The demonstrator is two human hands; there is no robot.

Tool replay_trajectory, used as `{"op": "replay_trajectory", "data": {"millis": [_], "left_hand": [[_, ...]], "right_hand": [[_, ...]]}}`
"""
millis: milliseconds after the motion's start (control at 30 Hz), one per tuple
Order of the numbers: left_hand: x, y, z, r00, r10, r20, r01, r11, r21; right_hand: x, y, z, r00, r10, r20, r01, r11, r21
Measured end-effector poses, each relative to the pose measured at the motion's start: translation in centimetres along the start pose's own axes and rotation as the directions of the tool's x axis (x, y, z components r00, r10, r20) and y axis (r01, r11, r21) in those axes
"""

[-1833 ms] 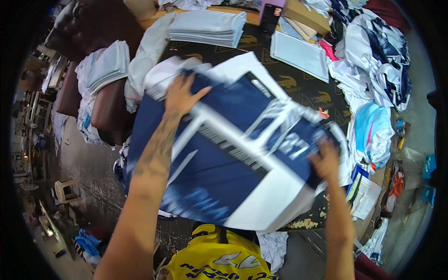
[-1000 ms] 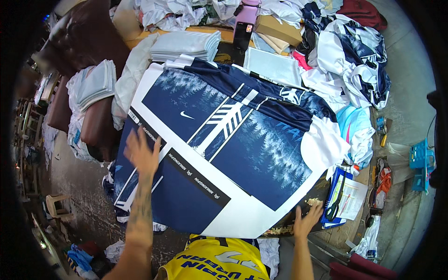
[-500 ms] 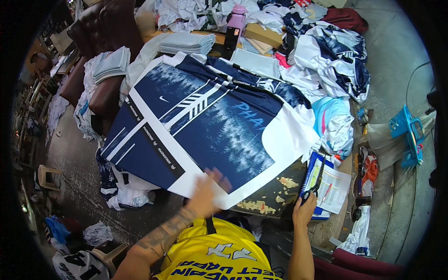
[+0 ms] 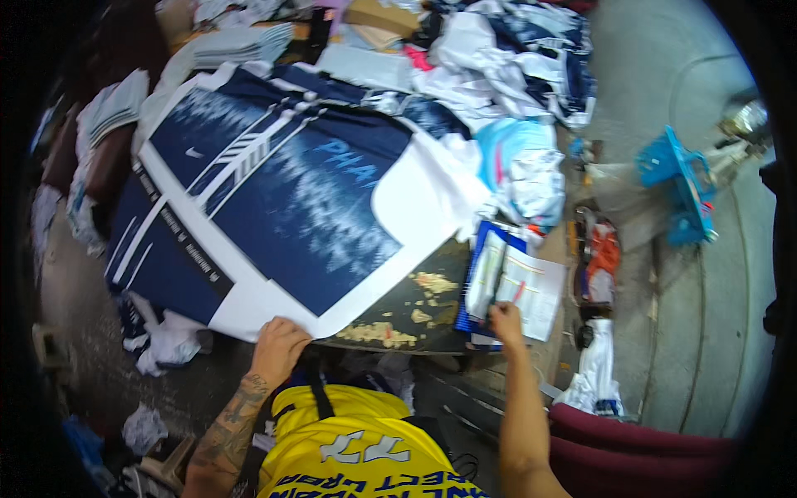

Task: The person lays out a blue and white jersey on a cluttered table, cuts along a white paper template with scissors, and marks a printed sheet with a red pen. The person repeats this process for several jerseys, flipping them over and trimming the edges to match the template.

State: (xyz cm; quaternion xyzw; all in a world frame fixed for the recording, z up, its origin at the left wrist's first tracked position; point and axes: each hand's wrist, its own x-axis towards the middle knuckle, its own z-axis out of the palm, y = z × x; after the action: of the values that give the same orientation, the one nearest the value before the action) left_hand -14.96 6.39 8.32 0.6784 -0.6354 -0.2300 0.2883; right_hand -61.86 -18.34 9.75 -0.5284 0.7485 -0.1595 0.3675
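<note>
A large printed fabric panel (image 4: pixel 282 216), navy with a pale tree pattern and white borders, is spread over the dark worn table (image 4: pixel 423 311). At its near edge my left hand (image 4: pixel 281 347) is closed on the white border, fingers over the top of the cloth. To the right, my right hand (image 4: pixel 508 322) is closed around the dark handles of scissors (image 4: pixel 490 312), whose blades are blurred. It is over white papers (image 4: pixel 535 286) with a red pen (image 4: pixel 520 291) on them. A blue folder (image 4: pixel 470 282) lies beside and partly under the papers.
Light blue and white garments (image 4: pixel 519 170) are heaped past the papers. Folded pale cloths (image 4: pixel 237 48) stand stacked at the far left, and a cardboard box (image 4: pixel 382 18) sits at the back. A blue plastic basket (image 4: pixel 677 183) is at the right, and a maroon chair (image 4: pixel 631 444) at lower right.
My left hand has stopped sweeping over the panel's near corner and rests at its edge, further left along the border. My right hand still has the scissors. The whole view has shifted.
</note>
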Motion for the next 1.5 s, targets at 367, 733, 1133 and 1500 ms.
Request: {"op": "replay_trajectory", "data": {"millis": [367, 733, 1133, 1500], "left_hand": [[-2.0, 2.1, -0.6, 0.967, -0.240, -0.084, 0.229, 0.965, -0.126], [-1.8, 2.0, -0.1, 0.968, -0.249, -0.028, 0.246, 0.965, -0.087], [-1.3, 0.2, -0.5, 0.981, -0.189, 0.039, 0.193, 0.964, -0.184], [-1.1, -3.6, -2.4, 0.932, -0.045, 0.361, 0.214, 0.870, -0.443]], "right_hand": [[-16.1, -3.4, 1.9, 0.320, 0.162, 0.933, 0.420, 0.859, -0.293], [-13.2, -10.5, 11.8, 0.303, 0.248, 0.920, 0.380, 0.854, -0.355], [-13.4, -18.9, 18.8, 0.378, 0.185, 0.907, 0.411, 0.845, -0.343], [-12.7, -28.0, 27.7, 0.365, 0.233, 0.901, 0.477, 0.785, -0.396]]}}
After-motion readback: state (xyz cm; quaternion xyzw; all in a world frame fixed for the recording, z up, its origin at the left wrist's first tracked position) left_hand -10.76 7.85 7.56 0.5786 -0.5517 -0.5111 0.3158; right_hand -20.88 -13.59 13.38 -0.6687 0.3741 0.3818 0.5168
